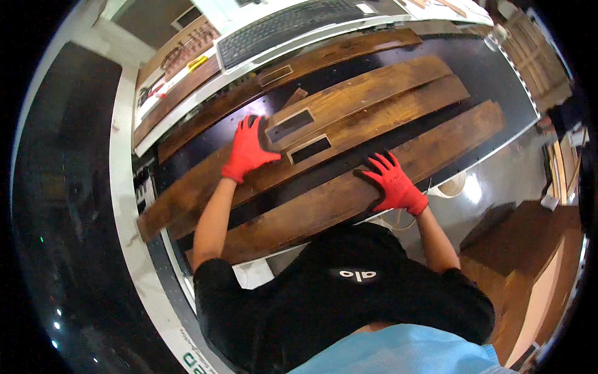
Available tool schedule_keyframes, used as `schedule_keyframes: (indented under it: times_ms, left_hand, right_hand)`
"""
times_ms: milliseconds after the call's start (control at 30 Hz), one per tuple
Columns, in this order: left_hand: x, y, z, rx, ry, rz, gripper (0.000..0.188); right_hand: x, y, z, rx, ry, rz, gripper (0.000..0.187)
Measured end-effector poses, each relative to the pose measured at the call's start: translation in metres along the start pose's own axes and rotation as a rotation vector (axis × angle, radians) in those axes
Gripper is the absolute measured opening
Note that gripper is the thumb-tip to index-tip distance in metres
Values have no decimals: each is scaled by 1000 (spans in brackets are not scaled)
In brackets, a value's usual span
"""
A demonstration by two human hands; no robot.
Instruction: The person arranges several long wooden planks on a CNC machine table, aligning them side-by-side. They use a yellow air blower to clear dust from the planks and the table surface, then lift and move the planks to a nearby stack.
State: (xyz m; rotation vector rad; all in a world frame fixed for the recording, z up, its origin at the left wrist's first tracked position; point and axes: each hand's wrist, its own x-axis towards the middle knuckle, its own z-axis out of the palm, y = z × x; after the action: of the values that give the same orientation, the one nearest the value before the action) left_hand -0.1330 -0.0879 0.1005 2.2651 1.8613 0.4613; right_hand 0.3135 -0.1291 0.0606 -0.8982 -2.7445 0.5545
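My left hand [250, 149], in a red and black work glove, lies with fingers stretched over a long brown wooden plank [380, 78] beside its rectangular cutout. Against that plank's near side sits a second brown plank [411, 103], which also has a cutout. Closer to my body is a third plank [293, 206], with no cutout visible. My right hand [393, 184], gloved the same way, rests on it with fingers spread. Both palms are hidden, and neither hand is seen gripping anything. A small wood offcut [295, 98] lies past the middle planks.
The planks lie on a black-topped table [492, 78]. Another plank with a cutout [349, 51] runs along the far side. Beyond it are a black keyboard [289, 31] and a yellow-handled tool [197, 63]. Brown boards [517, 249] stand at the right.
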Motion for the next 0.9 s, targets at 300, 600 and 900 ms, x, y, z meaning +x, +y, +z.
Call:
schedule_keyframes:
  times_ms: [300,600,900]
  left_hand:
    - [-25,40,10,-129,-11,6,108]
    - [20,12,63,-29,-24,-97,100]
    - [109,-35,126,31,207,-208,80]
  right_hand:
    - [2,-3,-9,35,-17,19,106]
    - [3,-3,-10,37,11,4,103]
    - [9,-43,4,662,375,180,81]
